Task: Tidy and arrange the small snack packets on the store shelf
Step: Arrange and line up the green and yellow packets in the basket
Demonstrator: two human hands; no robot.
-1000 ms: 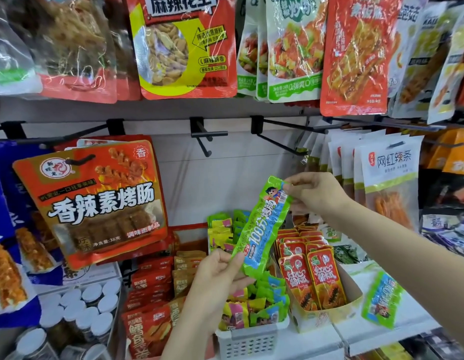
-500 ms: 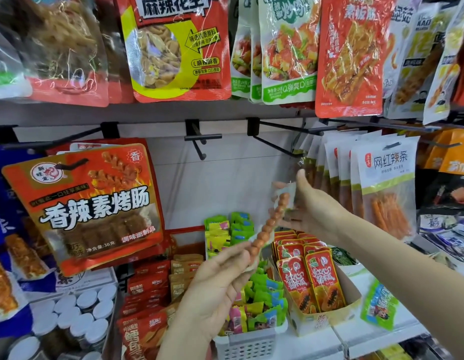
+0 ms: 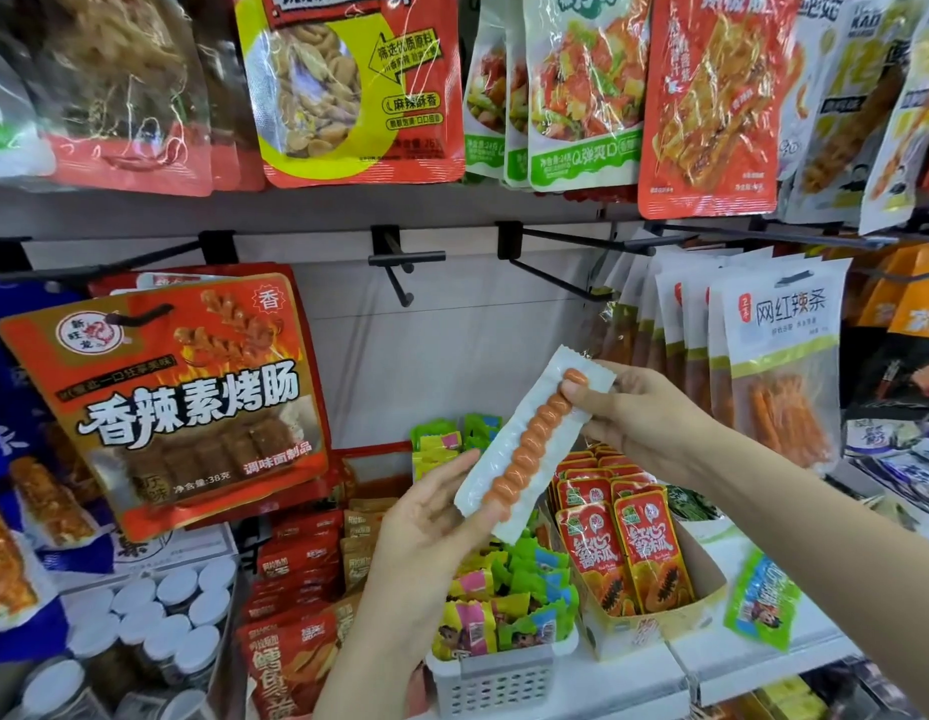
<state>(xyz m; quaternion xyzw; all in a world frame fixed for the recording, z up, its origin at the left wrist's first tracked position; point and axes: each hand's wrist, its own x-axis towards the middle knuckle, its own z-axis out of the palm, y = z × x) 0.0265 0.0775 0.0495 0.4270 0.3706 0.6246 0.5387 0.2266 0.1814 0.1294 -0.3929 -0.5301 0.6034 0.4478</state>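
— What's held?
— A snack packet (image 3: 530, 444), pinched between left hand (image 3: 431, 517) and right hand (image 3: 639, 413), above the shelf.
— The containers?
— White basket (image 3: 499, 678): green packets (image 3: 525, 595). Cardboard box (image 3: 675, 621): red packets (image 3: 623, 548).

Two hands are in view, a left hand (image 3: 426, 532) and a right hand (image 3: 641, 415), with one long clear snack packet (image 3: 530, 444) between them, its orange twisted stick showing through. One green packet (image 3: 762, 606) lies alone on the white shelf (image 3: 763, 662). One white slotted basket (image 3: 499, 678) holds a heap of small green and yellow packets, too many and too jumbled to count. One cardboard tray (image 3: 696, 605) holds red papaya packets, two (image 3: 626, 553) at the front and more behind, their number unclear. One large orange sausage bag (image 3: 187, 397) faces forward. Two bare black hooks (image 3: 400, 272) project from the back panel.
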